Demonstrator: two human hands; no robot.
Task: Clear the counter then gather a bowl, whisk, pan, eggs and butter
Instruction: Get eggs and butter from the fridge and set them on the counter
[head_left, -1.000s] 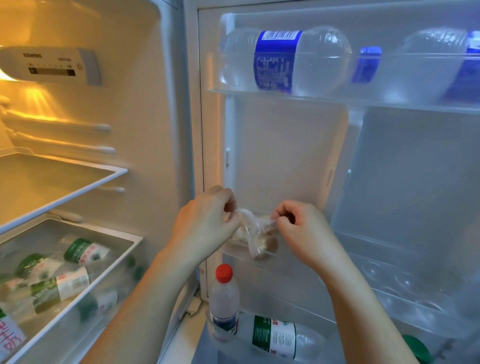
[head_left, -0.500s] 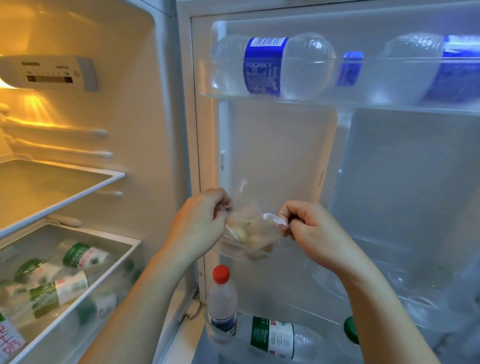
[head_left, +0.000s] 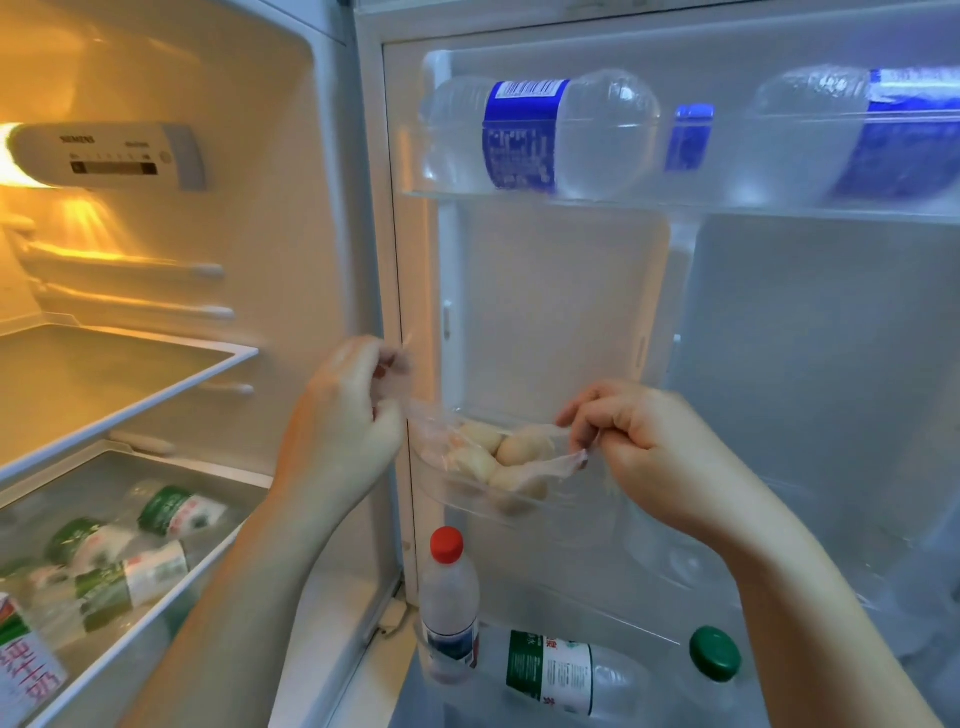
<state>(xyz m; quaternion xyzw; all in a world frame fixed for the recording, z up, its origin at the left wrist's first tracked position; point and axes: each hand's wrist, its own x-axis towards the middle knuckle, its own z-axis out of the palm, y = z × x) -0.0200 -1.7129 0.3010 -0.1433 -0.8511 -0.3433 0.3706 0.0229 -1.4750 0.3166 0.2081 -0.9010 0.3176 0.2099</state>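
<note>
Several pale eggs (head_left: 506, 457) lie in a clear plastic bag (head_left: 436, 431) that rests in the middle shelf of the open fridge door (head_left: 519, 506). My left hand (head_left: 345, 421) pinches the bag's left edge, and my right hand (head_left: 649, 447) pinches its right edge. Between them the bag's mouth is stretched wide, so the eggs show inside. No bowl, whisk, pan or butter is in view.
The door's top shelf (head_left: 675, 202) holds blue-labelled water bottles (head_left: 540, 135). Below stand a red-capped bottle (head_left: 449, 597), a green-labelled bottle (head_left: 556, 675) and a green cap (head_left: 716, 652). Inside the fridge, a glass shelf (head_left: 130, 384) sits above a drawer (head_left: 156, 618) of green-labelled bottles.
My hands have moved apart and pulled the bag's mouth open, so the eggs now show. The view has shifted slightly lower.
</note>
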